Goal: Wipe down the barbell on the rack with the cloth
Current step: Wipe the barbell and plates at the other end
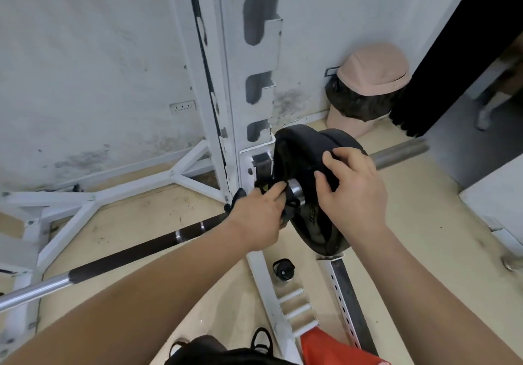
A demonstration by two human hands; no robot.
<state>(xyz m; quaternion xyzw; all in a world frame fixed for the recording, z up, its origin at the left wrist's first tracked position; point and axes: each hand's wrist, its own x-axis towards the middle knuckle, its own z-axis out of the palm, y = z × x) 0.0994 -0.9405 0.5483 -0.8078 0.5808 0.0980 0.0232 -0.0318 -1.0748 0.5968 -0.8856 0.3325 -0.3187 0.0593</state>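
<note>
The barbell [124,254] lies across the white rack [226,87], running from the lower left to its bare sleeve end [402,152] at the right. Two black weight plates [297,149] sit on the sleeve just outside the upright. My left hand [260,217] is closed on a dark cloth [291,205], pressed at the bar's collar against the inner plate. My right hand [351,192] lies on the outer plate, fingers curled over its rim. Most of the cloth is hidden under my left hand.
A pink bin with a black bag [368,90] stands by the wall behind the plates. A black bottle [283,270] sits on the floor beside the rack's base pegs [297,305]. A black curtain [452,53] hangs at right. Orange fabric [334,347] lies near my feet.
</note>
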